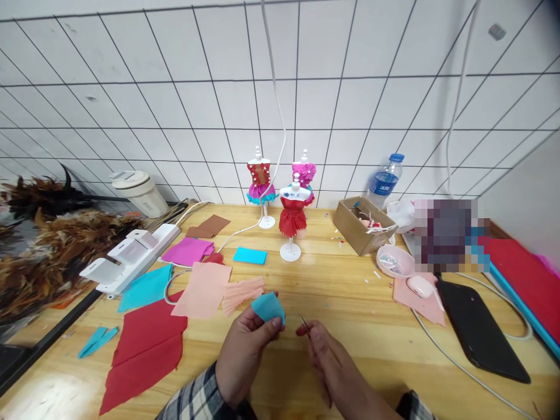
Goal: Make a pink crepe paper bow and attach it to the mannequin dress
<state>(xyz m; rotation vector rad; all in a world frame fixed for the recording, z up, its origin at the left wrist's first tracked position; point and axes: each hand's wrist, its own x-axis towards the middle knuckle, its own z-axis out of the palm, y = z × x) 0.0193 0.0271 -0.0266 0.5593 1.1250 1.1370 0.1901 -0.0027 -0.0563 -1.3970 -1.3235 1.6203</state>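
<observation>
Though apart, left hand (pixel 245 349) and right hand (pixel 329 360) aslant inward.

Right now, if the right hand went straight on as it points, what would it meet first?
The right hand would likely meet the blue piece in the left hand; depth is unclear.

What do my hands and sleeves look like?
Both hands are bare, with no gloves, rings or watch visible. Your left hand comes out of a black, grey and white plaid sleeve reaching the wrist. Your right hand has its dark patterned cuff farther up the forearm, mostly out of view.
</observation>
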